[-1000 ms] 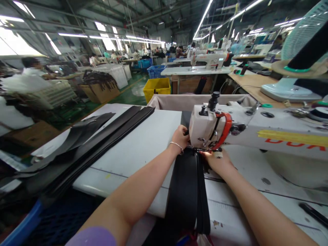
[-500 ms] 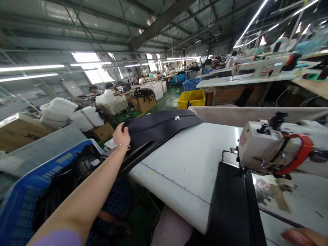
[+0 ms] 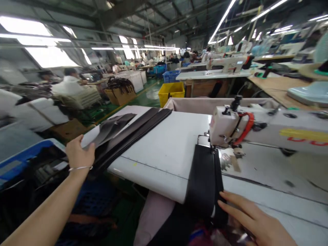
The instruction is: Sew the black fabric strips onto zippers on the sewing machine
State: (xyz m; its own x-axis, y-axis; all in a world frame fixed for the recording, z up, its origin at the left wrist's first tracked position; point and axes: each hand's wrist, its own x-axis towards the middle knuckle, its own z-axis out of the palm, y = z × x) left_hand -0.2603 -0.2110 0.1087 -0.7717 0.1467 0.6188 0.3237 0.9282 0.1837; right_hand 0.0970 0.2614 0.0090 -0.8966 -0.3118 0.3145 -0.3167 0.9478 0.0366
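Note:
My left hand (image 3: 80, 154) is at the left end of the white sewing table, its thumb apart from its fingers. It is beside a white sheet (image 3: 91, 137) and a spread of dark fabric pieces (image 3: 121, 133); I see nothing held in it. A black fabric panel (image 3: 202, 174) with a narrow edge strip lies under the sewing machine head (image 3: 222, 128) and hangs over the table's front edge. On the right, my right hand (image 3: 253, 218) has its fingers stretched out. Their tips touch or nearly touch the panel's right edge, below the needle area.
A blue crate (image 3: 23, 160) with dark pieces stands at the left, beside the white table (image 3: 164, 147). Beyond the table are a yellow bin (image 3: 171, 92), a cardboard box (image 3: 120, 94) and another sewing machine (image 3: 228, 65). People sit working further back.
The black panel with silver hardware has left the tabletop, uncovering dark pieces and a white sheet. My left hand no longer grips it there. My right hand has come to the panel; the view has turned right.

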